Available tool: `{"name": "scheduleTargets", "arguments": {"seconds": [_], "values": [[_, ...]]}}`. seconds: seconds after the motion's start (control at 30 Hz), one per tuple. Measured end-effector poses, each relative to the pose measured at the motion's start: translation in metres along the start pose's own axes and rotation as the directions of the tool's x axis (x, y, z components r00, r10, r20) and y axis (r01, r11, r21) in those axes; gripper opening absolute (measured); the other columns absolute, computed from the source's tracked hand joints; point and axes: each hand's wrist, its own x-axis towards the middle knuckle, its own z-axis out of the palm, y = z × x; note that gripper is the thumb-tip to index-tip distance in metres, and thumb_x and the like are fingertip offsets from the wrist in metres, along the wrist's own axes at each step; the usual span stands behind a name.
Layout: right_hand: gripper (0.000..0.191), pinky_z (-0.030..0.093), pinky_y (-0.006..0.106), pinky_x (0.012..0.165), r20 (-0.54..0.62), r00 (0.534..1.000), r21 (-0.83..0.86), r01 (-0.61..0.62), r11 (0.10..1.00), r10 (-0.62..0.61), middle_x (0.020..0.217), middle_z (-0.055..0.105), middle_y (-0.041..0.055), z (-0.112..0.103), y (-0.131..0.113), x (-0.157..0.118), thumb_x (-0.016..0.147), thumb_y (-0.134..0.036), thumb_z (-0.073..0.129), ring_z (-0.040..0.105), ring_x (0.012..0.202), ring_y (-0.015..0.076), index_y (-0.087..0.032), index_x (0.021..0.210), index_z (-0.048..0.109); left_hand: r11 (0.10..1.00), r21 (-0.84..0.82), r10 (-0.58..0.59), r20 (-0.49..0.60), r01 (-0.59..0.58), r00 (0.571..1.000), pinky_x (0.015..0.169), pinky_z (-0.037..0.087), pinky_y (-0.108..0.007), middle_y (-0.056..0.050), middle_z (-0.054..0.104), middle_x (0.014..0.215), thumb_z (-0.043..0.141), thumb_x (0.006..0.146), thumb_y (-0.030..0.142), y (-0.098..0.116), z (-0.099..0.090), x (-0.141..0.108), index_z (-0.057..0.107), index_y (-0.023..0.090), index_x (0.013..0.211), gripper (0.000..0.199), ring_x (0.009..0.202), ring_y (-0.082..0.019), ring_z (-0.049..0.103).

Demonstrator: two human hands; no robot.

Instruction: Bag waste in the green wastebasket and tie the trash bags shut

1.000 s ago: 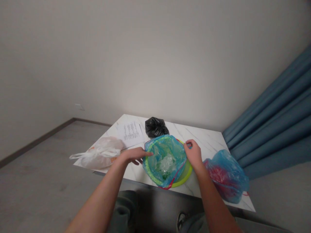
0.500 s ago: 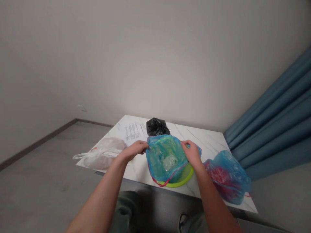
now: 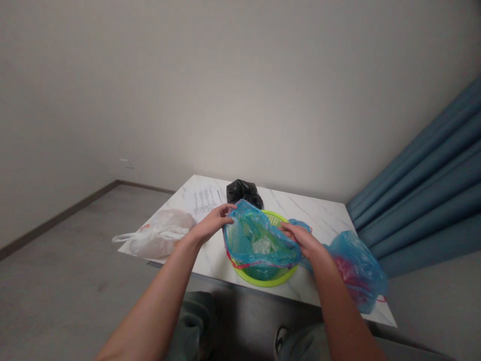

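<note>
My left hand (image 3: 216, 223) is partly curled, with thumb and fingers a little apart and the edge of a thin blue bag (image 3: 248, 225) caught between them. My right hand (image 3: 298, 238) is nearly closed, its fingers gathered on the bag's opposite side; I cannot tell just how the thumb grips there. The bag spreads between my two hands, its mouth open towards me, with a red drawstring (image 3: 259, 264) along the near edge. It sits over a yellow-green basket (image 3: 266, 283), whose rim shows below and between my hands and whose holes show just beyond my right fingertips. Clear crumpled plastic (image 3: 260, 245) shows through the bag, in between my hands.

Beyond my left hand, a sheet of paper (image 3: 203, 198) lies on the white table (image 3: 315, 205); it carries rows of dark print, too small and blurred for me to read. Farther from me, just past my left fingertips, is a black bag (image 3: 244, 193). Left of my left wrist lies a white bag (image 3: 161, 233) with its handles gathered; it has small orange marks, but I can make out no words. To the right of my right forearm rests another blue plastic bag (image 3: 356, 265) with something red inside. I can read no brand or label on any of these.
</note>
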Motion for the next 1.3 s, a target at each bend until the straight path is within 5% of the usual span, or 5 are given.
{"name": "scheduleTargets", "arguments": {"seconds": [0.3, 0.53, 0.77, 1.0, 1.3], "values": [[0.015, 0.056, 0.025, 0.068, 0.230, 0.970, 0.373, -0.166, 0.913, 0.082, 0.078, 0.074, 0.0041, -0.003, -0.018, -0.015, 0.072, -0.027, 0.073, 0.067, 0.067, 0.0150, -0.015, 0.081, 0.070, 0.997, -0.057, 0.054, 0.010, -0.054, 0.998, 0.098, 0.047, -0.035, -0.013, 0.056, 0.141, 0.072, 0.072, 0.028, 0.013, 0.002, -0.015, 0.041, 0.022, 0.147, 0.082, 0.121, -0.025, 0.059], [0.006, 0.053, 0.019, 0.060, 0.013, 0.988, 0.628, -0.126, 0.768, 0.152, 0.064, 0.068, 0.0001, -0.009, -0.013, 0.010, 0.074, -0.013, 0.065, 0.062, 0.057, 0.0104, -0.018, 0.072, 0.062, 0.780, 0.359, -0.411, -0.325, 0.513, 0.852, 0.063, 0.051, -0.036, -0.025, 0.070, 0.108, 0.060, 0.073, 0.071, -0.011, 0.005, -0.054, 0.063, 0.005, 0.115, 0.078, 0.085, -0.033, 0.070], [0.025, 0.051, 0.026, 0.065, -0.460, 0.888, 0.028, 0.041, 0.999, -0.024, 0.076, 0.072, 0.0017, -0.020, 0.005, 0.014, 0.060, -0.015, 0.069, 0.066, 0.071, 0.0174, -0.019, 0.085, 0.069, 0.791, 0.484, -0.407, -0.037, 0.373, 0.912, 0.055, 0.042, -0.029, -0.010, 0.071, 0.066, 0.063, 0.068, 0.061, -0.037, 0.027, -0.086, 0.068, 0.015, 0.061, 0.047, 0.058, -0.022, 0.063], [0.012, 0.036, 0.026, 0.054, -0.524, 0.843, -0.452, -0.153, 0.879, -0.123, 0.057, 0.062, 0.0014, -0.043, 0.014, 0.003, 0.064, -0.031, 0.065, 0.056, 0.059, 0.0167, -0.019, 0.060, 0.063, 0.896, 0.263, -0.294, -0.252, 0.357, 0.922, 0.054, 0.041, -0.026, -0.010, 0.072, 0.068, 0.061, 0.068, 0.044, -0.022, 0.020, -0.075, 0.068, 0.016, 0.061, 0.029, 0.064, -0.022, 0.065], [0.032, 0.041, 0.022, 0.052, 0.014, 1.000, 0.600, -0.011, 0.800, 0.003, 0.051, 0.042, -0.0085, -0.041, -0.005, -0.011, 0.071, -0.028, 0.077, 0.041, 0.048, 0.0073, -0.020, 0.064, 0.047, 0.833, -0.549, -0.322, -0.378, 0.070, 0.868, 0.055, 0.047, -0.022, -0.001, 0.058, 0.056, 0.062, 0.068, 0.022, -0.013, 0.024, -0.063, 0.056, 0.016, 0.061, 0.011, 0.050, -0.010, 0.054]]}}
